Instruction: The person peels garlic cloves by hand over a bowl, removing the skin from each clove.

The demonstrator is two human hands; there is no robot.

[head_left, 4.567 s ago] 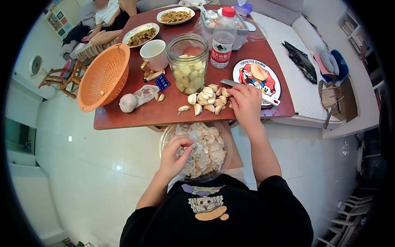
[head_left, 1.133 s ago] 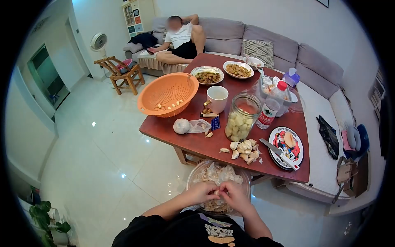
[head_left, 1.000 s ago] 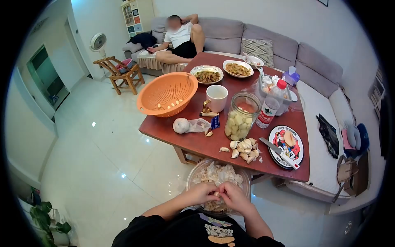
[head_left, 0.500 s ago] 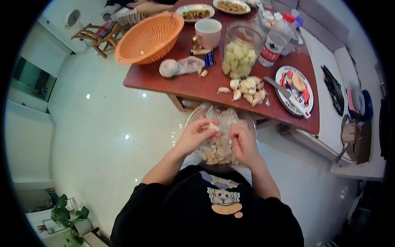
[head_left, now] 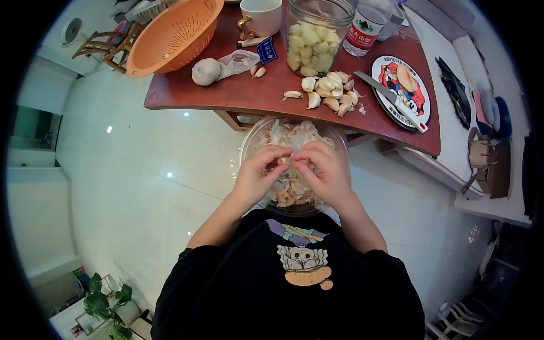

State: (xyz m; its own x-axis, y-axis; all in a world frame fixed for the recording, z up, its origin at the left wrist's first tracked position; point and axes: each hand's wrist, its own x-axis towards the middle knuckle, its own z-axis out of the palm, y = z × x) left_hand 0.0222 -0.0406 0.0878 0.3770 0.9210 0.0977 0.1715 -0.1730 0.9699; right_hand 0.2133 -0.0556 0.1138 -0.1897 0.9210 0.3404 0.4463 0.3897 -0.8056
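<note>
Both hands meet above a clear bowl (head_left: pixel 245 148) heaped with papery garlic skins (head_left: pixel 296 192). My left hand (head_left: pixel 259 175) pinches a small garlic clove (head_left: pixel 284 161) between thumb and fingers. My right hand (head_left: pixel 324 170) has its thumb and fingers closed at the clove's right side, on it or on its skin. Just beyond the bowl, a pile of unpeeled cloves (head_left: pixel 330 90) lies near the edge of the red-brown table (head_left: pixel 192 101). Behind the pile stands a glass jar (head_left: pixel 316 39) holding many peeled cloves.
An orange colander (head_left: pixel 181 37), a white mug (head_left: pixel 263 17), a whole garlic bulb (head_left: pixel 206 72) and a water bottle (head_left: pixel 364 29) are on the table. At the right, a knife (head_left: pixel 391 100) with a white handle rests across a round patterned plate (head_left: pixel 421 120).
The view has tilted down, so the table sits higher in it. My right hand, apart from my left half a second ago, has come back to meet it at the clove.
</note>
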